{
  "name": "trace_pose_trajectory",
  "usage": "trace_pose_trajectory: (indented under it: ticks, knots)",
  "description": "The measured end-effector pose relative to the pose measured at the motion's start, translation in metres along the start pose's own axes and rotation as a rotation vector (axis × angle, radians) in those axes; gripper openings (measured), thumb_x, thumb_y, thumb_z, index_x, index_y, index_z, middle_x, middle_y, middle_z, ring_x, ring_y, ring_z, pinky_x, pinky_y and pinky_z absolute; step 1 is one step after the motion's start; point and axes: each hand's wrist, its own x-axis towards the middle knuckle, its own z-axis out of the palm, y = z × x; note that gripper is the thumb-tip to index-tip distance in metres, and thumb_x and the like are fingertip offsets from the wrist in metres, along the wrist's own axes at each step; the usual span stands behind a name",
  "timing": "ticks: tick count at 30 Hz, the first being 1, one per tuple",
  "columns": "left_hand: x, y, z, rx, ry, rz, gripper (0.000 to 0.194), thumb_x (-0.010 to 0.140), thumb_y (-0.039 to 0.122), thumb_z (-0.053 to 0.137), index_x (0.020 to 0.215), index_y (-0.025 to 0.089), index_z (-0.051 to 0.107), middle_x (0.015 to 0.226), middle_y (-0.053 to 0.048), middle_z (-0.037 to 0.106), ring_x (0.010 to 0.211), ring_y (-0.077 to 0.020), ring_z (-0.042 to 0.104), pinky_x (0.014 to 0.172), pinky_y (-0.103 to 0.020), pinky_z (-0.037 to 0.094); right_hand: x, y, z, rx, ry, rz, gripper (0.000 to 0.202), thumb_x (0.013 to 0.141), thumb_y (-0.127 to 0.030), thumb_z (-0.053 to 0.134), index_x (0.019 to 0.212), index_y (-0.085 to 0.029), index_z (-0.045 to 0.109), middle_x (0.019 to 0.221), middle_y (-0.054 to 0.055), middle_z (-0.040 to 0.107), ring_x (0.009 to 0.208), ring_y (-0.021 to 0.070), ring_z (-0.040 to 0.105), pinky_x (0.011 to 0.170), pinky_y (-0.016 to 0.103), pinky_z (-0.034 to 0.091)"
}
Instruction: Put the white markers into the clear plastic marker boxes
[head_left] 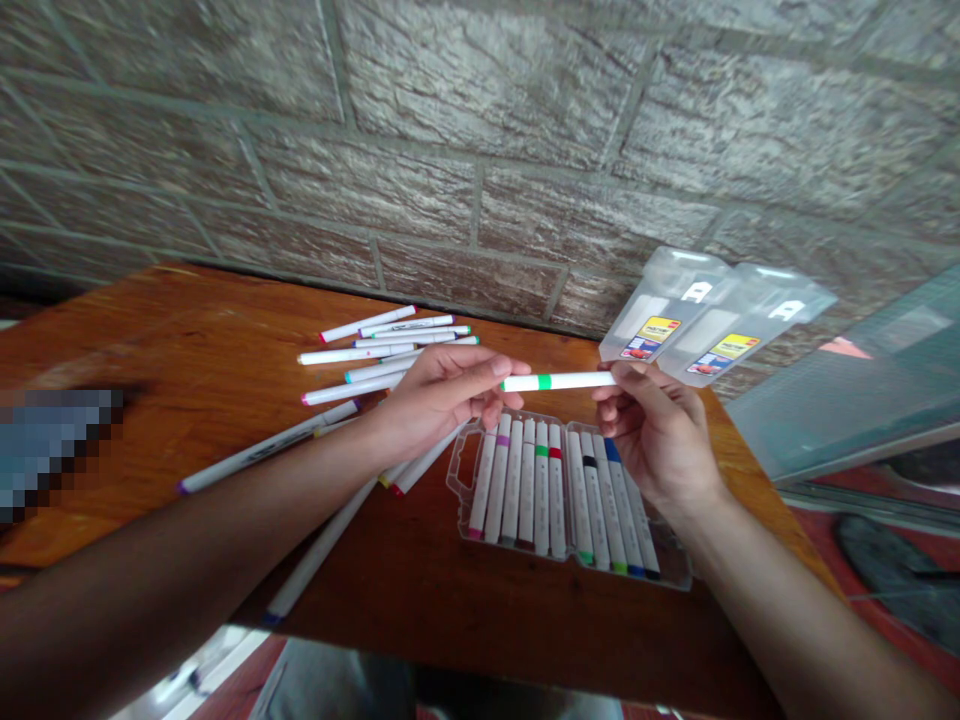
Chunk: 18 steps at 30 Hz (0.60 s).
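Observation:
A white marker with a green band point(577, 381) is held level between my two hands, above a clear plastic marker case. My left hand point(450, 390) pinches its green-tipped left end. The fingers of my right hand point(660, 430) close round its other end. Below, the open case point(459, 470) holds a row of white markers point(529, 490) in its left half and another row point(600, 510) in its right half. My right hand and wrist cover part of the right half. Loose white markers point(352, 383) lie beside and behind my left hand.
Two clear case covers with yellow labels point(667, 315) lean against the stone-block wall point(420, 200). A pixelated dark object point(52, 440) lies at the wooden table's point(187, 350) left. One marker point(322, 550) lies near the front edge. A glass panel point(862, 390) stands right of the table.

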Motion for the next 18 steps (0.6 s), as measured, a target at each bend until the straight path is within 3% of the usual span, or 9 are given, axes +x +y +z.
trace_pose_trajectory:
  ticks: [11, 18]
  knots:
    - [0.0013, -0.0011, 0.0004, 0.03, -0.004, 0.062, 0.033, 0.071, 0.029, 0.097, 0.101, 0.021, 0.087, 0.079, -0.005, 0.082, 0.054, -0.0079, 0.063, 0.053, -0.021, 0.051, 0.0016, -0.0026, 0.0009, 0.07, 0.046, 0.074, 0.018, 0.074, -0.031, 0.087, 0.077, -0.018, 0.075, 0.063, 0.0, 0.074, 0.043, 0.0074, 0.057, 0.038, 0.016, 0.049]
    - [0.0009, 0.0015, 0.0018, 0.003, 0.021, 0.037, 0.023, 0.075, 0.029, 0.095, 0.095, 0.021, 0.087, 0.077, -0.004, 0.082, 0.053, -0.0079, 0.064, 0.055, -0.021, 0.052, 0.0002, -0.0015, 0.001, 0.084, 0.047, 0.044, 0.02, 0.072, -0.03, 0.09, 0.079, -0.016, 0.077, 0.063, 0.0, 0.075, 0.044, 0.0076, 0.058, 0.038, 0.016, 0.05]
